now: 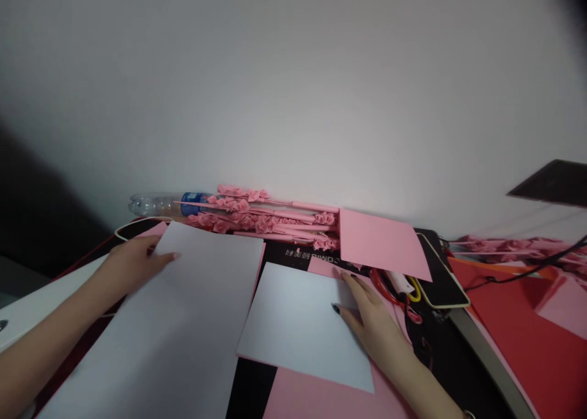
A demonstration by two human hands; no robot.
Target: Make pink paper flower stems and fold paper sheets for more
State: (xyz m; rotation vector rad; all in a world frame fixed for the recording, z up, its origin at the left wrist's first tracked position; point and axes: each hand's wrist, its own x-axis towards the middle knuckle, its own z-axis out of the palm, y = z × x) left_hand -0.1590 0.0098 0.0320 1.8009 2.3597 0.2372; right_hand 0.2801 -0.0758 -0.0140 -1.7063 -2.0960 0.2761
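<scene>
A large white sheet of paper (192,315) lies at the left, its far left edge held by my left hand (132,263), with the thumb on top and the fingers at the edge, their tips partly hidden. Beside it is a smaller white sheet (305,324) with a pink edge showing under it. My right hand (373,321) rests on this sheet's right side, thumb and fingers spread apart. Pink paper (316,397) lies below, over a dark surface.
Several pink paper flowers (266,220) lie along the wall, next to a clear plastic bottle (158,203). A pink sheet (383,238) leans over red-handled scissors (385,286). A phone (443,272) and red paper (509,333) are at the right.
</scene>
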